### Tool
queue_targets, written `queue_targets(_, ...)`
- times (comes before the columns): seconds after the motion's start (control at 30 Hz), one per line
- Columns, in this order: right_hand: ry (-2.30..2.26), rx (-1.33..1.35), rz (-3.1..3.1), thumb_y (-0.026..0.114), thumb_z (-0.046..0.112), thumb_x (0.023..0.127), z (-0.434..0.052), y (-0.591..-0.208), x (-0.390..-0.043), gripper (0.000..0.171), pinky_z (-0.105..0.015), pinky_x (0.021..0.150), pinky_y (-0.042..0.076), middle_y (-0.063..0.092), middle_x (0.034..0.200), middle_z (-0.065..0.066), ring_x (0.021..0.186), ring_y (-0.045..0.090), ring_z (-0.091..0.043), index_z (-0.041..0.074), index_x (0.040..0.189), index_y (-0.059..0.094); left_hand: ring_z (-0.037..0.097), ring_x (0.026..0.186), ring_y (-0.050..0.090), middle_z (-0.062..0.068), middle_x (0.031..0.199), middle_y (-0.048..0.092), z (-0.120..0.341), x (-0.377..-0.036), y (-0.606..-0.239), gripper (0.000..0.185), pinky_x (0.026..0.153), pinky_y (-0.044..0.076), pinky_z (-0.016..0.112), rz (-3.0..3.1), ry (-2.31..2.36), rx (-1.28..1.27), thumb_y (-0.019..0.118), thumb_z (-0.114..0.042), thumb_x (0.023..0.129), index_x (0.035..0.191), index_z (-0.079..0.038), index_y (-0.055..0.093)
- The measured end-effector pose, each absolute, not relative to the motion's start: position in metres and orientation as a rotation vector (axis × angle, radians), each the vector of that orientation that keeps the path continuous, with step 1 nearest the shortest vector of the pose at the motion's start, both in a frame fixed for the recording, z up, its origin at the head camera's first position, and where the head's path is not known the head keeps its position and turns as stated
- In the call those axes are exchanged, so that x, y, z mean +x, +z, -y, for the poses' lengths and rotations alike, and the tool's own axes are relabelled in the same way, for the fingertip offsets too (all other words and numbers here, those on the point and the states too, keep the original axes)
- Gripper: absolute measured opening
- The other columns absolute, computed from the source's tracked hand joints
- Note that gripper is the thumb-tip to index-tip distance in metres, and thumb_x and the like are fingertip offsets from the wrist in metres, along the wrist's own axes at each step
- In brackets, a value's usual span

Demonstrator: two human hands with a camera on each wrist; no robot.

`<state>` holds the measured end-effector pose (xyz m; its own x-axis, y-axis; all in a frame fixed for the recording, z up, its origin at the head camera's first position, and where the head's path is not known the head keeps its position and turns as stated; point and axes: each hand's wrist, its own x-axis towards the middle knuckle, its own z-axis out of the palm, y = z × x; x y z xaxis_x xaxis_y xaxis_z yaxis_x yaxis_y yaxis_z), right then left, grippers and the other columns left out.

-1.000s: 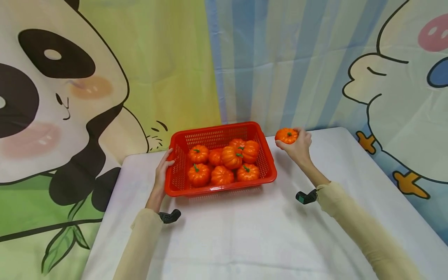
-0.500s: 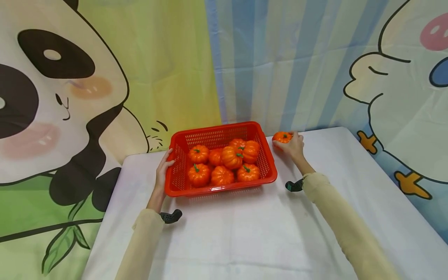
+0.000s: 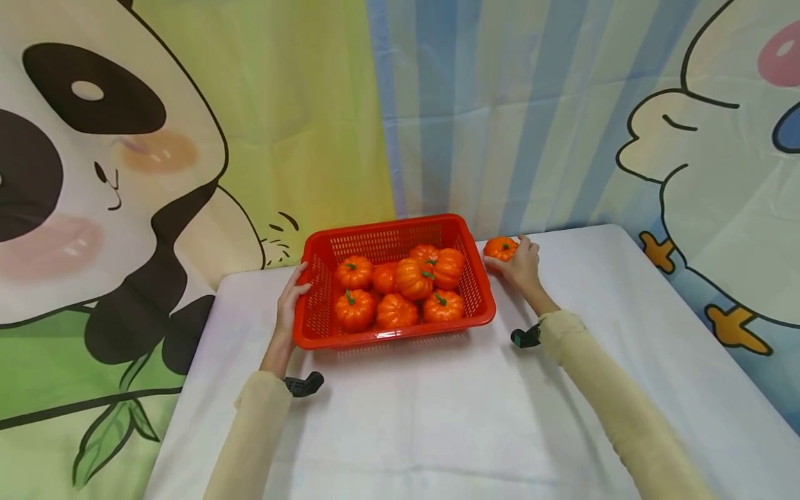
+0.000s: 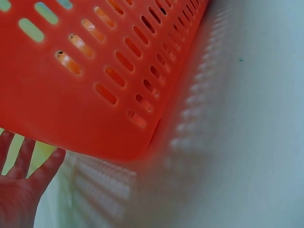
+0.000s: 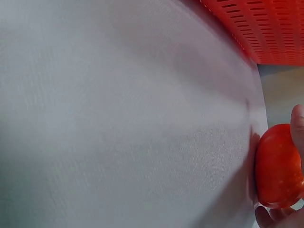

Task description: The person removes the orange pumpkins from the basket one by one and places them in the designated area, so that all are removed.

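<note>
A red plastic basket [image 3: 394, 336] with slotted walls sits toward the back of the table, holding several small orange pumpkins [image 3: 397, 312] with green stems. Against its left side rests my left hand [image 3: 287, 309], fingers fairly straight and spread in the left wrist view, where the fingertips [image 4: 58, 153] lie right at the basket's edge. Just right of the basket, my right hand [image 3: 523, 267] grips another small pumpkin [image 3: 500, 247], thumb on one side and fingers on the other. In the right wrist view, this pumpkin [image 5: 278, 166] is low by the table's back edge, partly covered by the hand.
A white cloth covers the table [image 3: 400, 410]. Right behind its back edge hangs a printed curtain [image 3: 450, 139] with a panda at left and a white bird at right. Each wrist carries a small black camera [image 3: 304, 385].
My right hand has moved left and slightly down with the pumpkin, bringing it close beside the basket. The left hand and the basket have stayed in place.
</note>
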<state>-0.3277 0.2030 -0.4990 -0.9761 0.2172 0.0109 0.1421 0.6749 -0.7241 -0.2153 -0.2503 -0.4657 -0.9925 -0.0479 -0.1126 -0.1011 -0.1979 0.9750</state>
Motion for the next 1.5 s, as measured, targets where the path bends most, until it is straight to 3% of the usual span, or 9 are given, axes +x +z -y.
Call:
queue_targets(0.23, 1.269, -0.182, 2.797, 0.076, 0.033, 0.082, -0.211, -0.497, -0.323, 0.105, -0.058, 0.113, 0.031, 0.020, 0.152, -0.031, 0.137, 0.031, -0.045, -0.002, 0.153, 0.006, 0.016, 0.137, 0.035, -0.010, 0.160, 0.024, 0.251, -0.216, -0.467, 0.053, 0.110, 0.036, 0.026, -1.984, 2.383, -0.194, 0.030, -0.013, 0.102, 0.150, -0.032, 0.033)
queue_targets(0.43, 1.346, -0.210, 2.732, 0.074, 0.036, 0.084, -0.216, -0.482, -0.307, 0.102, -0.058, 0.115, 0.028, 0.022, 0.154, -0.031, 0.142, 0.026, -0.044, -0.002, 0.153, 0.009, 0.018, 0.136, 0.035, -0.008, 0.160, 0.026, 0.251, -0.218, -0.467, 0.052, 0.109, 0.036, 0.027, -1.985, 2.391, -0.191, 0.031, -0.014, 0.102, 0.150, -0.031, 0.034)
queue_targets(0.67, 1.771, -0.292, 2.594, 0.065, 0.047, 0.088, -0.210, -0.435, -0.272, 0.097, -0.055, 0.115, 0.030, 0.013, 0.162, -0.017, 0.148, 0.022, -0.037, 0.011, 0.155, 0.006, 0.017, 0.135, 0.036, -0.008, 0.159, 0.027, 0.251, -0.218, -0.467, 0.051, 0.109, 0.036, 0.027, -1.983, 2.393, -0.206, 0.031, -0.014, 0.102, 0.150, -0.030, 0.035)
queue_targets(0.9, 1.810, -0.031, 2.639, 0.066, 0.045, 0.088, -0.195, -0.406, -0.242, 0.093, -0.056, 0.112, 0.033, 0.019, 0.161, -0.018, 0.146, 0.026, -0.038, 0.010, 0.155, 0.012, 0.016, 0.133, 0.037, -0.008, 0.159, 0.028, 0.251, -0.218, -0.466, 0.051, 0.107, 0.037, 0.025, -1.984, 2.405, -0.202, 0.030, -0.014, 0.102, 0.150, -0.029, 0.035)
queue_targets(1.5, 1.730, 0.330, 2.819, 0.071, 0.040, 0.086, -0.154, -0.392, -0.204, 0.082, -0.054, 0.103, 0.045, 0.035, 0.155, -0.013, 0.137, 0.042, -0.037, 0.012, 0.151, 0.029, 0.017, 0.136, 0.035, -0.010, 0.159, 0.027, 0.251, -0.218, -0.467, 0.050, 0.108, 0.036, 0.025, -1.967, 2.418, -0.195, 0.030, -0.014, 0.102, 0.150, -0.028, 0.034)
